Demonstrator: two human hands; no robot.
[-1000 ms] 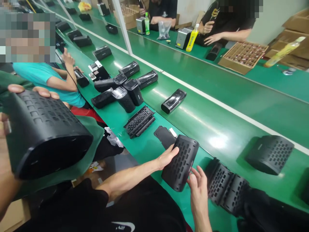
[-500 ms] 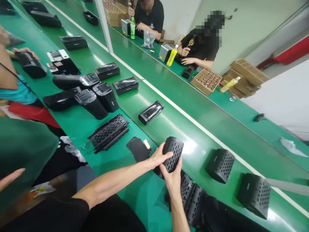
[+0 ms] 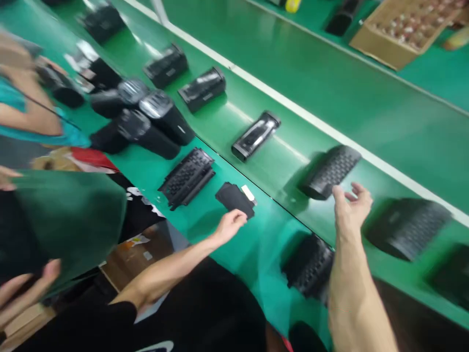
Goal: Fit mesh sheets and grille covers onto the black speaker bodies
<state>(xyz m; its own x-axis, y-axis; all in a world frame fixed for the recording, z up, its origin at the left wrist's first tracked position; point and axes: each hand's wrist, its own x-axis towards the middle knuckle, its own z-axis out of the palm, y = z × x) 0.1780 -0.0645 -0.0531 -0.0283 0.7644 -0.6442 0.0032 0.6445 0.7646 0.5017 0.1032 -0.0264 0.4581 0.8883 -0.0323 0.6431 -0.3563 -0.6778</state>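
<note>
My left hand (image 3: pixel 231 224) is at the near edge of a small pile of flat black sheets (image 3: pixel 234 198). Its fingers are drawn together, and whatever may be between them is hidden. A small white piece (image 3: pixel 247 192) lies on the pile. Over the belt, my right hand (image 3: pixel 352 203) has its fingers apart and holds nothing. Just beyond its fingertips lies a black casing with slotted holes (image 3: pixel 331 171), blurred; I cannot tell whether the hand touches it. Another perforated black casing (image 3: pixel 410 227) rests to the right of this hand.
Perforated black panels (image 3: pixel 188 176) are stacked at left, with more slotted black parts (image 3: pixel 309 264) beside my right forearm. Glossy black casings (image 3: pixel 256 136) lie along the green belt (image 3: pixel 293 195). Co-workers' arms show at left. A cardboard box of small parts (image 3: pixel 406 29) stands across.
The casing that both hands held now lies on the belt. My right hand has let go of it, and my left hand has moved to the black sheets. The view has tilted down.
</note>
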